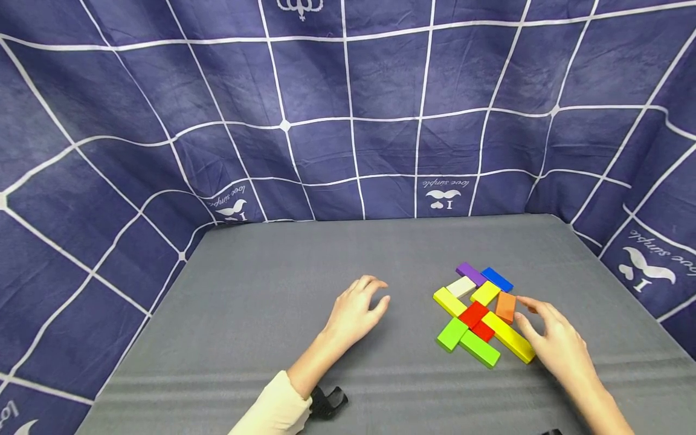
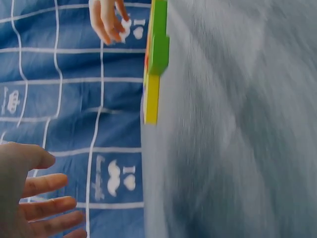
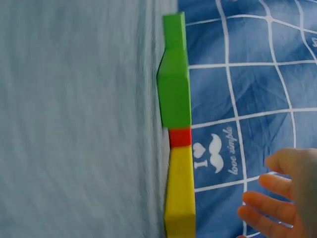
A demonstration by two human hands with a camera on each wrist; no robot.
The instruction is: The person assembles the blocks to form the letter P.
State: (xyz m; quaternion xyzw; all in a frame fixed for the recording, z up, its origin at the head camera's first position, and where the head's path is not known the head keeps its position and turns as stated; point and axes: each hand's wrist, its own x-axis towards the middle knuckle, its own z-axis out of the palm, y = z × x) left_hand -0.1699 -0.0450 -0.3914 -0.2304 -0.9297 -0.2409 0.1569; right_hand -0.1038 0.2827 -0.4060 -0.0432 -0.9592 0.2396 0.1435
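Colored wooden-looking blocks lie flat in a cluster on the table's right half in the head view. An orange block [image 1: 505,307] is at the cluster's right side, beside a long yellow block [image 1: 509,337]. Red blocks [image 1: 474,314] sit in the middle, with green blocks [image 1: 480,348] at the near side. My right hand [image 1: 557,341] is just right of the orange block, fingers loosely bent; whether the fingertips touch it I cannot tell. My left hand [image 1: 356,308] hovers left of the cluster, holding nothing, its fingers [image 2: 47,206] spread and relaxed in the left wrist view.
Toward the cluster's far side lie a purple block [image 1: 470,273], a blue block [image 1: 497,279], a white block [image 1: 461,287] and more yellow ones. A grey cloth covers the table [image 1: 261,290]. Blue checked curtains [image 1: 380,90] enclose its back and sides.
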